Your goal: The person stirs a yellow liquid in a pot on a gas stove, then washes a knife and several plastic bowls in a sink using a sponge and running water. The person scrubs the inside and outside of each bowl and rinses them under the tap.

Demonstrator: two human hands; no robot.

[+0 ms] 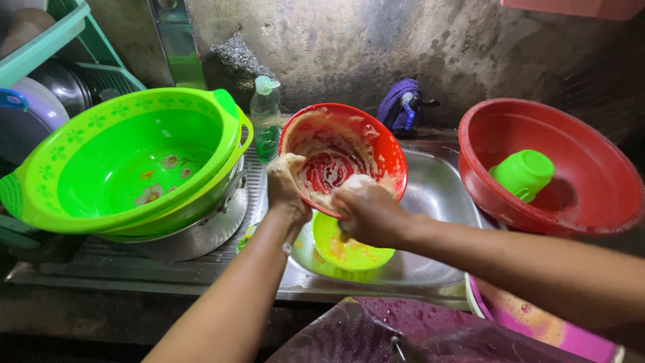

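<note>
The left hand [285, 183] grips the rim of a round red plastic bowl [366, 144], tilted over the steel sink [440, 191], its inside smeared with pale suds. The right hand [368, 214] is closed on a soapy scrubber [355, 181], mostly hidden. Below lies a yellow-green plate [349, 254]; a glossy green basin [127, 161] sits left.

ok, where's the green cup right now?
Head view, right side: the green cup lies tipped inside the big red basin, right of the sink and the soapy red bowl.
</note>
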